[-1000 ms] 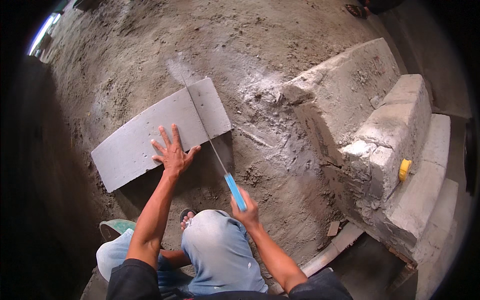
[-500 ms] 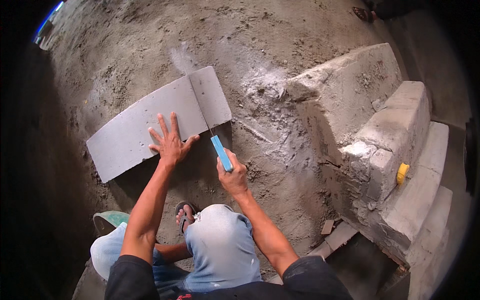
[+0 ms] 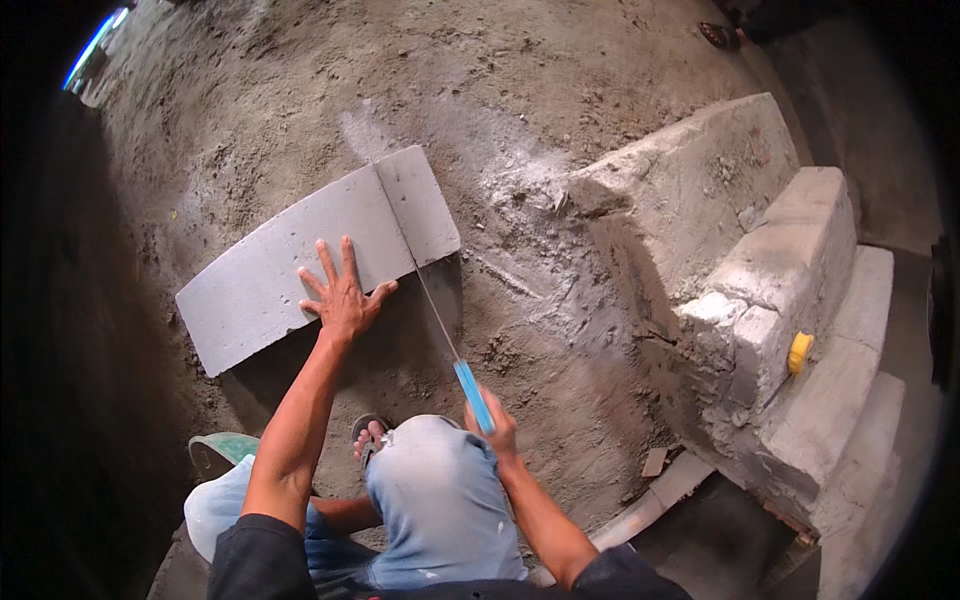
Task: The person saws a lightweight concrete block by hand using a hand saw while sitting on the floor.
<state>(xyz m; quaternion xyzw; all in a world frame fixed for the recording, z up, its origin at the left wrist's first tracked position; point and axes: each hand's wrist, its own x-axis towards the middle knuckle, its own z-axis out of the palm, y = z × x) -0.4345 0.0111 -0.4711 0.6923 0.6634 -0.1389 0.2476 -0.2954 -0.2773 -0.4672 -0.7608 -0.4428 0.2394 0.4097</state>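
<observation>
A long grey lightweight block (image 3: 300,255) lies on the dirt ground. My left hand (image 3: 343,295) presses flat on its near edge, fingers spread. My right hand (image 3: 492,418) grips the blue handle of a hand saw (image 3: 473,395). The thin blade (image 3: 425,290) runs up from the handle into a cut line across the block, near its right end. The short piece (image 3: 420,205) to the right of the cut still sits against the rest of the block. My knee in light jeans (image 3: 430,470) is just below the saw.
Stacked rough grey blocks (image 3: 770,300) form a stepped low wall at right, with a yellow tape measure (image 3: 800,352) on one. Pale dust (image 3: 520,175) covers the ground beside the cut. A sandalled foot (image 3: 368,432) and a green-rimmed object (image 3: 225,445) sit at lower left.
The saw was pushed forward into the cut half a second ago and is now drawn back toward me. My left hand stays flat on the block.
</observation>
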